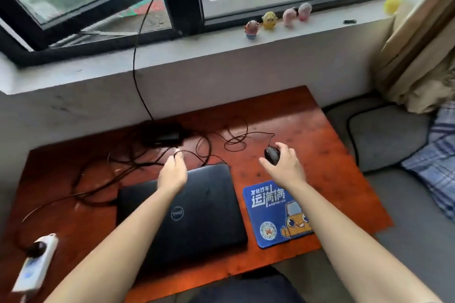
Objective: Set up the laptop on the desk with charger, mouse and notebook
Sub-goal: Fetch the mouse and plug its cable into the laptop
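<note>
Desk (307, 130) top is red-brown wood. L hand (172, 174) reaches fwd, pinching wire (176, 152) by laptop (197, 209); R hand (285, 167) reaches fwd, gripping mouse (272, 154).

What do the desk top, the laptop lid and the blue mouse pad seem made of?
Desk top: reddish-brown wood or wood-look laminate, fairly glossy; it has a mottled surface that reflects window light. Laptop lid: probably matte black plastic, given its dull, even sheen. Mouse pad: likely fabric-topped rubber or foam; it is thin and printed, with rounded corners.
</note>
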Demonstrator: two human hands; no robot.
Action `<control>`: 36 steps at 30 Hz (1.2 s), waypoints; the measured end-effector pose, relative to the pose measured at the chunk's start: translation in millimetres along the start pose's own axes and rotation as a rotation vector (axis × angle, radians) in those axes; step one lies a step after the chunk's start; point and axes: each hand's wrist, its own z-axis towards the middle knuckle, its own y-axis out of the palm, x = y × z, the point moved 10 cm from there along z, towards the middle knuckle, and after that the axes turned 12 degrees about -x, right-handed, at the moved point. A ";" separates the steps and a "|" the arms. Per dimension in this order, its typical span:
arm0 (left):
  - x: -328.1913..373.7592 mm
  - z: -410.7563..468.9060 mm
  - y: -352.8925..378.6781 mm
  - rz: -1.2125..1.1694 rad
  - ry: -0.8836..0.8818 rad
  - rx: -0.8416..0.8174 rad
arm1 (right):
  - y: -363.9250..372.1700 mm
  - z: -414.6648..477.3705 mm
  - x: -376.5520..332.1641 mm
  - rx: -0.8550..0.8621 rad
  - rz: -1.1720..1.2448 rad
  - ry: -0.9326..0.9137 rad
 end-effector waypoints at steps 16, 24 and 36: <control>-68.3 0.6 45.5 0.207 -0.109 -0.119 | 89.7 -29.1 89.6 -0.068 -0.522 0.100; -79.8 -5.7 -31.9 0.131 0.095 -0.029 | 102.8 -42.5 38.3 0.001 -0.528 0.179; -215.3 -28.3 -202.0 0.134 0.151 0.179 | 274.0 -94.9 -166.3 -0.086 -0.488 -0.192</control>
